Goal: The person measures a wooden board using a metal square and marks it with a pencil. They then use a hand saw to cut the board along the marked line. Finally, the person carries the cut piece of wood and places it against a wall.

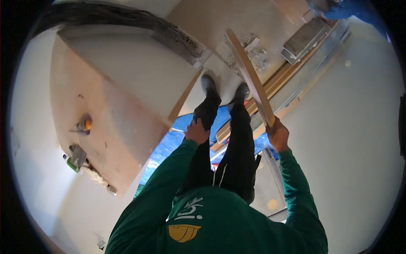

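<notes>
A long wooden plank [252,80] slants away from me, its far end near rubble on the floor. Around its near end my right hand [278,135] is closed, at the right of my legs. My left hand [198,132] rests on my left trouser leg [207,112] near the knee, its fingers laid over the cloth and partly hard to see. No tool shows in the left hand.
Several lengths of timber [277,88] lie along the right wall. Grey slabs [306,39] sit farther off beside a person in blue [353,10]. Blue sheeting [169,142] covers floor beneath me. Left, a pinkish-brown panel [108,122] carries tools; broken debris [259,58] lies ahead.
</notes>
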